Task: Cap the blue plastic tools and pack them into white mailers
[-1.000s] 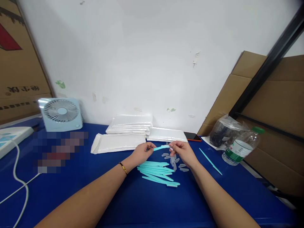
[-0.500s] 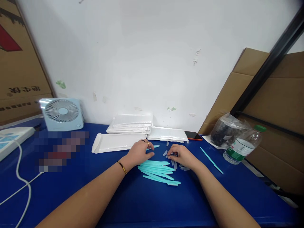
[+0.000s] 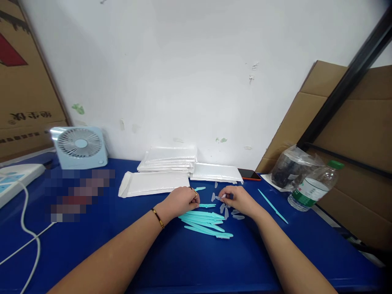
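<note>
My left hand (image 3: pixel 181 201) is closed, pinching the end of a teal plastic stick (image 3: pixel 207 205) just above a pile of several teal sticks (image 3: pixel 204 223) on the blue table (image 3: pixel 171 261). Facing it, my right hand (image 3: pixel 238 199) pinches a small clear cap (image 3: pixel 221 197) between thumb and fingertips, close to the stick's tip. More clear caps (image 3: pixel 227 212) lie scattered under and beside my right hand. A short teal piece (image 3: pixel 199 188) rests on the table behind my left hand. One teal stick (image 3: pixel 272 206) lies apart on the right.
White padded mailers (image 3: pixel 171 161) are stacked at the back, one (image 3: pixel 153 183) lying nearer. A phone (image 3: pixel 249 175), a bag of dark items (image 3: pixel 290 168) and a water bottle (image 3: pixel 312 188) sit right. A small fan (image 3: pixel 79 147), a white device (image 3: pixel 15 177) and cable sit left. Cardboard (image 3: pixel 346 134) leans right.
The teal stick held up between both hands a second ago was laid down behind. Both hands dropped to the pile; the left now pinches another stick, the right a clear cap.
</note>
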Demonstrator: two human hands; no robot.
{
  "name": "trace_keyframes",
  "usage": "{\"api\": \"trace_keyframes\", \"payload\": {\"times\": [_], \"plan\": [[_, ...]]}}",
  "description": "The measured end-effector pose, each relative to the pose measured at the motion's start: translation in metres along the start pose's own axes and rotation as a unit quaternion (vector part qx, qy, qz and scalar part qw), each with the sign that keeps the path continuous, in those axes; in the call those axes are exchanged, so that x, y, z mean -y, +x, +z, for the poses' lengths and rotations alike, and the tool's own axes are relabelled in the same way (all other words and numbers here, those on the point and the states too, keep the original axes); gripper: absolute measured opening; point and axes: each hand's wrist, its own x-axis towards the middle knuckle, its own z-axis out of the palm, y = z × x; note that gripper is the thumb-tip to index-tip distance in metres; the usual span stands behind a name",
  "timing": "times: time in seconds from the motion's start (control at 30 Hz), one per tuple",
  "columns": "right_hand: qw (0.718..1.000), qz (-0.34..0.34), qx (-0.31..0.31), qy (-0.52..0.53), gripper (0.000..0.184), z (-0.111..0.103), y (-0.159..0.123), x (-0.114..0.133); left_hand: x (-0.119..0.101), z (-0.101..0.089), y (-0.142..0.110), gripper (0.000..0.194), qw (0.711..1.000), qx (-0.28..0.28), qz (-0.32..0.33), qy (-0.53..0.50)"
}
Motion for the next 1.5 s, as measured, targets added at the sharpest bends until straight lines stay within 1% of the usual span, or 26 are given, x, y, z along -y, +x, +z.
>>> {"api": "trace_keyframes", "payload": {"times": [0.07, 0.2, 0.27, 0.43, 0.6, 0.73, 0.9, 1.0, 1.07, 1.13, 1.17, 1.23, 1.3, 1.33, 1.4, 1.5], "plan": [[1.000, 0.000, 0.000, 0.025, 0.013, -0.001, -0.001, 0.003, 0.002, 0.001, 0.001, 0.015, 1.000, -0.008, 0.004, -0.007], [0.999, -0.009, 0.025, 0.046, 0.013, -0.001, -0.001, 0.007, 0.008, 0.003, 0.001, 0.015, 0.996, 0.003, -0.018, -0.085], [0.998, -0.013, 0.034, 0.049, 0.013, 0.000, -0.001, 0.007, 0.010, 0.004, 0.002, 0.015, 0.994, 0.003, -0.027, -0.103], [0.998, -0.015, 0.038, 0.041, 0.013, 0.001, -0.001, 0.007, 0.009, 0.004, 0.002, 0.015, 0.997, -0.019, -0.017, -0.074], [0.998, -0.022, 0.044, 0.027, 0.013, 0.002, 0.000, 0.009, 0.007, 0.004, 0.002, 0.015, 0.998, -0.018, -0.016, -0.055], [0.998, -0.026, 0.035, 0.044, 0.012, 0.007, 0.001, 0.012, 0.007, 0.005, 0.003, 0.014, 0.999, -0.025, -0.007, -0.047], [0.998, -0.030, 0.001, 0.061, 0.014, 0.015, 0.005, 0.017, 0.009, 0.006, 0.005, 0.016, 0.998, -0.052, 0.004, -0.027], [0.997, -0.047, -0.026, 0.047, 0.018, 0.018, 0.010, 0.017, 0.013, 0.005, 0.005, 0.017, 0.998, -0.058, -0.020, 0.011], [0.997, -0.058, -0.048, 0.017, 0.022, 0.017, 0.013, 0.014, 0.016, 0.004, 0.004, 0.016, 0.996, -0.067, -0.047, 0.037], [0.997, -0.061, -0.050, -0.022, 0.022, 0.016, 0.016, 0.009, 0.016, 0.002, 0.003, 0.014, 0.994, -0.077, -0.054, 0.046], [0.997, -0.058, -0.044, -0.037, 0.021, 0.015, 0.016, 0.006, 0.015, 0.001, 0.002, 0.017, 0.995, -0.075, -0.044, 0.039], [0.998, -0.043, -0.029, -0.048, 0.015, 0.013, 0.016, 0.000, 0.011, -0.001, 0.000, 0.023, 0.999, -0.043, -0.010, 0.010], [0.999, -0.019, -0.014, -0.038, 0.011, 0.010, 0.013, -0.005, 0.006, -0.002, -0.001, 0.019, 1.000, 0.000, 0.010, -0.008], [1.000, -0.006, -0.006, -0.030, 0.009, 0.009, 0.011, -0.006, 0.004, -0.002, -0.001, 0.016, 1.000, 0.013, 0.011, -0.005], [1.000, 0.013, 0.007, -0.018, 0.009, 0.007, 0.008, -0.008, 0.001, -0.001, 0.000, 0.011, 1.000, 0.014, 0.004, 0.016], [1.000, 0.012, 0.002, -0.011, 0.014, 0.008, 0.008, -0.004, 0.001, 0.000, 0.001, 0.016, 0.999, -0.005, 0.001, 0.052]]}}
